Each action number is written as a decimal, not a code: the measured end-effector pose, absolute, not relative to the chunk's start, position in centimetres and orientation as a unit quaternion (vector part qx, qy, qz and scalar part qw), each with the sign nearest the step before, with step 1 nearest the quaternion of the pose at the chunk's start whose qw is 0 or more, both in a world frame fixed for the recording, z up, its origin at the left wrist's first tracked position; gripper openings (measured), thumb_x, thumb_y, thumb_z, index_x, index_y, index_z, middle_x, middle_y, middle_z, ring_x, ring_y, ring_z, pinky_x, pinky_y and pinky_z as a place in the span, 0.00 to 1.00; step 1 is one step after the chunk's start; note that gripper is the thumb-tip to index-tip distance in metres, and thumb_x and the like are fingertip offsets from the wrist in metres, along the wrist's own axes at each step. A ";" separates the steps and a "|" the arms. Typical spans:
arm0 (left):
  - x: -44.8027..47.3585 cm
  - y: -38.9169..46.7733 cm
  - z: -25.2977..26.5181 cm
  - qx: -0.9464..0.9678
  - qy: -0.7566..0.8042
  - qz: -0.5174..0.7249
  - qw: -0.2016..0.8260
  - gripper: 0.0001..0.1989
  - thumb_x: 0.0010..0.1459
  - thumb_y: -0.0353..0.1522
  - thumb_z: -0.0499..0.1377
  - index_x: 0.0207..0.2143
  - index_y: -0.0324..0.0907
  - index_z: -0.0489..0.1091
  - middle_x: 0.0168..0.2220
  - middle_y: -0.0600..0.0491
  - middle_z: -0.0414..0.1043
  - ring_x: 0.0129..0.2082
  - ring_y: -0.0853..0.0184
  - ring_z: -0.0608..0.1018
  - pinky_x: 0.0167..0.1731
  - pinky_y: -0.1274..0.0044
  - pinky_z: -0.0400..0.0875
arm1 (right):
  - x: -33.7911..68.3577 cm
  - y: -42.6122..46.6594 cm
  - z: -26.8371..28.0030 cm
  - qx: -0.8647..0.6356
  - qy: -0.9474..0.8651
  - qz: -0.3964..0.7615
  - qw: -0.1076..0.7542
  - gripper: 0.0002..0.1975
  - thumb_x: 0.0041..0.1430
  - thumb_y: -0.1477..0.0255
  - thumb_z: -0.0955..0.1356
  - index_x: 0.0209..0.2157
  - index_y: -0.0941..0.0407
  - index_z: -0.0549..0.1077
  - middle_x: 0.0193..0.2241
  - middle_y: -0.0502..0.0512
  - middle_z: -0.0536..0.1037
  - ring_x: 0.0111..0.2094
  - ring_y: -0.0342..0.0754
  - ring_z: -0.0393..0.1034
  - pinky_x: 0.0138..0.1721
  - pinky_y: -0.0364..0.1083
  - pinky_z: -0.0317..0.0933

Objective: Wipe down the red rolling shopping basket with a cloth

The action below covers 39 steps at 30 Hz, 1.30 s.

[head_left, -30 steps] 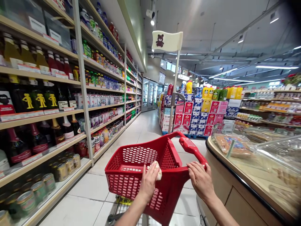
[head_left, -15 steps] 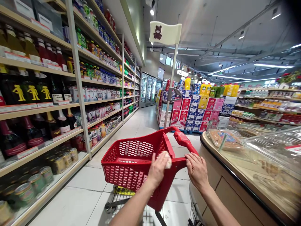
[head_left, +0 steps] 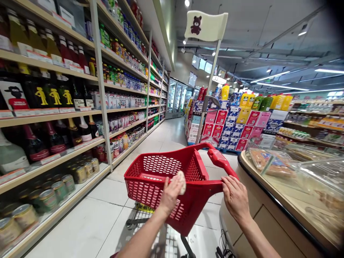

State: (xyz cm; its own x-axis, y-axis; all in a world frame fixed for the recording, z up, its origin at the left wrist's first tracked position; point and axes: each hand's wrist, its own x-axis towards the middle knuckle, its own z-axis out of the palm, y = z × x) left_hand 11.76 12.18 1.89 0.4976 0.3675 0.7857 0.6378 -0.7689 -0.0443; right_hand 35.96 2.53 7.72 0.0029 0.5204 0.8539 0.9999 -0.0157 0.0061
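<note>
A red plastic shopping cart (head_left: 194, 204) stands in front of me, its slotted basket pointing left and its handle at the right. My left hand (head_left: 170, 195) is closed on a crumpled whitish cloth (head_left: 182, 182) and is at the near rim of the basket; whether the cloth touches the rim I cannot tell. With its fingers wrapped over the handle's near corner, my right hand (head_left: 235, 195) grips the cart. Behind the cart rises a grey pole bearing a cream flag (head_left: 206, 25) with a brown bear.
Shelves (head_left: 67, 116) of bottles and cans line the left side. A rounded glass-topped display counter (head_left: 271, 186) stands close on the right, with black cables (head_left: 225, 243) on the floor beside it. Stacked drink cartons (head_left: 231, 125) are ahead, and a tiled aisle (head_left: 172, 134) runs between.
My left hand has moved left along the basket rim with the cloth. My right hand keeps its grip on the handle. The view has shifted left, so the scene sits further right.
</note>
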 end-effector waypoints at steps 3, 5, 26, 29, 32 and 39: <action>4.4 14.4 0.1 -0.829 -0.370 -0.380 0.179 0.21 0.56 0.23 0.44 0.51 0.43 0.61 0.53 0.47 0.61 0.54 0.67 0.62 0.56 0.63 0.45 | 36.2 2.3 7.3 -0.609 -0.610 -0.364 0.353 0.17 0.59 0.68 0.55 0.39 0.59 0.71 0.39 0.58 0.75 0.45 0.52 0.63 0.46 0.51 0.52; 0.5 15.7 -0.4 -0.811 -0.416 -0.372 0.173 0.22 0.54 0.21 0.44 0.50 0.42 0.61 0.54 0.46 0.60 0.54 0.65 0.63 0.55 0.61 0.47 | 36.4 2.2 7.1 -0.601 -0.620 -0.368 0.345 0.17 0.58 0.68 0.56 0.39 0.59 0.71 0.38 0.57 0.75 0.45 0.52 0.64 0.45 0.51 0.53; -4.3 14.6 -5.4 -0.775 -0.454 -0.404 0.173 0.25 0.51 0.21 0.45 0.51 0.42 0.60 0.51 0.48 0.64 0.52 0.64 0.65 0.54 0.60 0.54 | 37.5 3.3 6.3 -0.591 -0.635 -0.378 0.323 0.20 0.56 0.62 0.53 0.40 0.57 0.69 0.36 0.59 0.74 0.41 0.55 0.66 0.43 0.53 0.56; -3.7 13.6 -6.1 -0.823 -0.396 -0.370 0.167 0.24 0.52 0.19 0.45 0.49 0.44 0.62 0.46 0.50 0.70 0.47 0.66 0.71 0.53 0.61 0.56 | 37.6 3.4 6.2 -0.598 -0.633 -0.371 0.323 0.20 0.57 0.62 0.53 0.40 0.57 0.69 0.37 0.59 0.74 0.43 0.54 0.65 0.44 0.52 0.55; -2.6 12.7 -5.1 -0.844 -0.362 -0.363 0.157 0.21 0.55 0.22 0.45 0.50 0.44 0.62 0.49 0.50 0.67 0.51 0.66 0.66 0.55 0.61 0.52 | 37.7 3.5 6.2 -0.600 -0.636 -0.365 0.319 0.19 0.57 0.63 0.54 0.39 0.57 0.69 0.38 0.58 0.74 0.44 0.53 0.64 0.45 0.51 0.54; 1.3 12.6 -2.1 -0.853 -0.314 -0.378 0.177 0.16 0.58 0.27 0.46 0.46 0.44 0.65 0.49 0.51 0.68 0.52 0.67 0.66 0.57 0.66 0.47 | 36.9 3.2 6.7 -0.630 -0.605 -0.367 0.319 0.18 0.57 0.66 0.54 0.38 0.57 0.71 0.38 0.57 0.74 0.45 0.52 0.64 0.45 0.52 0.51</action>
State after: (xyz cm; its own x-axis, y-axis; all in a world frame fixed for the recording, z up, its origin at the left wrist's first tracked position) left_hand 1.31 12.61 -2.05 0.5168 0.4010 0.7563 0.6694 -0.7401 -0.0650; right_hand 36.91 3.24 6.68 -0.0015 0.5290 0.8486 0.9971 -0.0643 0.0419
